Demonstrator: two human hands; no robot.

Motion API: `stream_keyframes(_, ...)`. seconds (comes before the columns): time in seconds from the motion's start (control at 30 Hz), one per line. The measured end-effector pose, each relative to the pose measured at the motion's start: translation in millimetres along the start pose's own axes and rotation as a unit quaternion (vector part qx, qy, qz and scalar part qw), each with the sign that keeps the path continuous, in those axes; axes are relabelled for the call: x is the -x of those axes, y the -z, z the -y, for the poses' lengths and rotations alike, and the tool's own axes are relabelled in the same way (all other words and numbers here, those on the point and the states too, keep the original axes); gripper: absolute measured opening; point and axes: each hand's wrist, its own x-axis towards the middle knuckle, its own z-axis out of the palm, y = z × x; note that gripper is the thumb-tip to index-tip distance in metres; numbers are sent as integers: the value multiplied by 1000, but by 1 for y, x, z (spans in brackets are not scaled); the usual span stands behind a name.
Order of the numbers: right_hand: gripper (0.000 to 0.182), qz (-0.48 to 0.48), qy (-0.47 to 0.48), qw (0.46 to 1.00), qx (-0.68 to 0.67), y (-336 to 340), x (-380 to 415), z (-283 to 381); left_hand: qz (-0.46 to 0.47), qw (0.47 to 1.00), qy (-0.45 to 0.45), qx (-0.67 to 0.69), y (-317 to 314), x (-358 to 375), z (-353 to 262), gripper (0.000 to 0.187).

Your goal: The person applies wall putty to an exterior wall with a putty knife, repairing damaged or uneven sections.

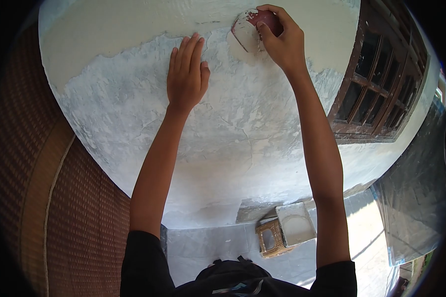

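My right hand grips a dark red putty spreader near the top of the view. The spreader is smeared with pale putty and lies against the wall. My left hand rests flat on the wall, fingers stretched upward, with nothing in it. Smooth cream putty covers the upper band of the wall around the spreader. Below that band the surface is rough, patchy white and grey, with fine cracks.
A brown wooden window with panes is set in the wall on the right. Woven matting hangs along the left. On the tiled floor by the wall's foot stand a white square tub and a wicker-like stand.
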Motion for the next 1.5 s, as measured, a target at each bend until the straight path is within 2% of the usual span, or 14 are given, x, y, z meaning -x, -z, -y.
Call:
stream_keyframes(0.07,24,-3,13,999,-33,5,-10,-3,-3,1000,0,0,0,0,1,49)
stream_keyframes(0.13,26,36,-68,993,-92,11,-21,2,-10,1000,-2,-1,-1,0,1,49)
stream_keyframes(0.3,24,108,49,993,16,5,-24,10,-13,1000,-2,7,0,0,0,48)
stream_keyframes(0.43,24,39,0,995,-87,13,-31,-5,-17,1000,-5,3,-2,0,0,48)
stream_keyframes(0.53,25,97,-36,992,-67,10,-27,5,-11,1000,0,5,-2,0,1,48)
stream_keyframes(0.67,25,66,51,996,10,4,-29,3,-7,1000,-3,9,-1,-1,1,48)
stream_keyframes(0.83,25,80,-94,987,-100,11,-37,8,-7,1000,1,5,-2,0,0,48)
stream_keyframes(0.93,24,113,25,991,-61,1,-28,7,-6,1000,0,11,-1,0,1,48)
stream_keyframes(0.97,23,86,30,996,20,3,-29,9,-6,1000,0,12,-1,0,0,48)
stream_keyframes(1.07,24,50,-38,996,-60,11,-36,5,-4,1000,4,8,-1,1,0,48)
stream_keyframes(1.13,25,76,-63,988,-117,13,-37,4,-3,1000,6,9,-2,1,0,48)
stream_keyframes(1.2,25,172,20,982,-74,11,-34,15,-2,1000,9,9,-1,0,0,48)
stream_keyframes(1.23,27,219,-5,973,-73,10,-34,20,3,1000,11,10,0,0,-1,48)
stream_keyframes(1.5,27,224,13,973,-48,16,-66,16,-2,1000,7,6,0,0,0,48)
